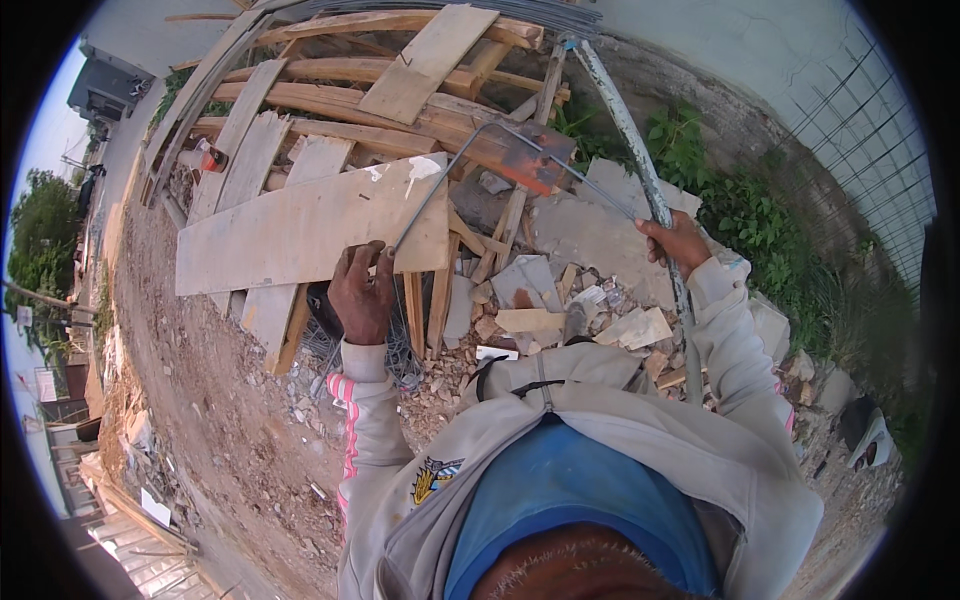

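In the head view, the left hand appeared to pinch one end of a thin, grey, bent metal rod, near the lower right corner of a broad, pale wooden board. The right hand was closed around the other end, over a long metal pole with peeling pale paint; whether it also gripped the pole could not be told. The rod crossed the board's right edge. A weak pinch might let the rod twist free; leaning on that corner could tip the board.
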A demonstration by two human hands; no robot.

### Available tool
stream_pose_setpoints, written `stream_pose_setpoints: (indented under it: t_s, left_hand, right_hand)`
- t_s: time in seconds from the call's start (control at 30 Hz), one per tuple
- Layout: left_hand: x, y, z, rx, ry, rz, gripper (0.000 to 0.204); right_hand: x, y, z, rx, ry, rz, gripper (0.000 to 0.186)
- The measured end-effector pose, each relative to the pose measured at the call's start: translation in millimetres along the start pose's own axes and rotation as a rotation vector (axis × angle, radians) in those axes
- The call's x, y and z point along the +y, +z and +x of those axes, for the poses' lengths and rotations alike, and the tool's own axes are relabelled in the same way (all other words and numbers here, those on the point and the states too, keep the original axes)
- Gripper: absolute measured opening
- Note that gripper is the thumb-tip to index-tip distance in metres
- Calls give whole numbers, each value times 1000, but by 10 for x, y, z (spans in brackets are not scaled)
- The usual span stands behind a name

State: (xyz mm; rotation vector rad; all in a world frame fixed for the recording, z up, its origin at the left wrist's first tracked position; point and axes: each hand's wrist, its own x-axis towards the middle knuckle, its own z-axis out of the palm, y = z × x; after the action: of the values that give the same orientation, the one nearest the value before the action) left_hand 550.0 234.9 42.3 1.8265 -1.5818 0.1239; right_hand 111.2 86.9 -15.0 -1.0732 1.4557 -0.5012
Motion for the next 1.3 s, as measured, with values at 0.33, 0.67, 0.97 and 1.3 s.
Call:
stream_pose_setpoints:
  t_s: [0.33,0.67,0.97,1.3]
  left_hand:
    - [47,2007,1152,-50,5,50,21]
    - [13,2030,1026,-46,15,109,27]
    - [79,1963,1060,-91,-14,84,31]
    - [-12,2041,1030,-58,-15,44,19]
  right_hand:
    - [-23,-67,-22,-123,62,175,35]
    - [-101,-1035,-479,1,-238,-236,25]
    - [518,-1550,-42,221,-365,-497,26]
    - [305,-2113,539,56,-610,-1013,36]
